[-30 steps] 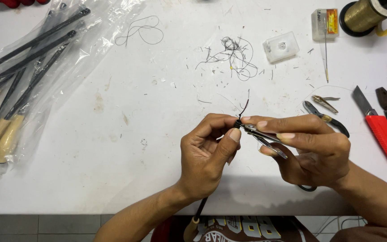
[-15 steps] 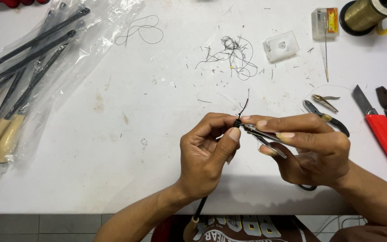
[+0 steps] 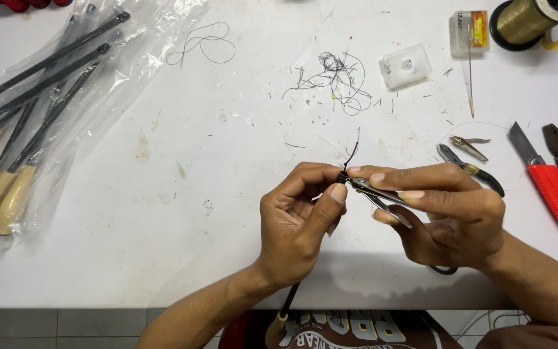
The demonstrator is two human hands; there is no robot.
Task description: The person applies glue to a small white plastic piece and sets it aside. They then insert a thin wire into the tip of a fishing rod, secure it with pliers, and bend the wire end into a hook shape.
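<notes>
The left hand is closed, pinching a black rod at its tip. The right hand is closed around small pliers that bite the black thread there, so the binding step looks underway. Next calls for a steady, firm pull.

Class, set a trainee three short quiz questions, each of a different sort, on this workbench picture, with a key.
1. True or false: the right hand holds pliers.
2. Which lies furthest right on the table? A knife B needle C thread scraps
3. Fill in: the left hand pinches a thin black ____ at its tip.

Key: 1 true; 2 A; 3 rod.
</notes>
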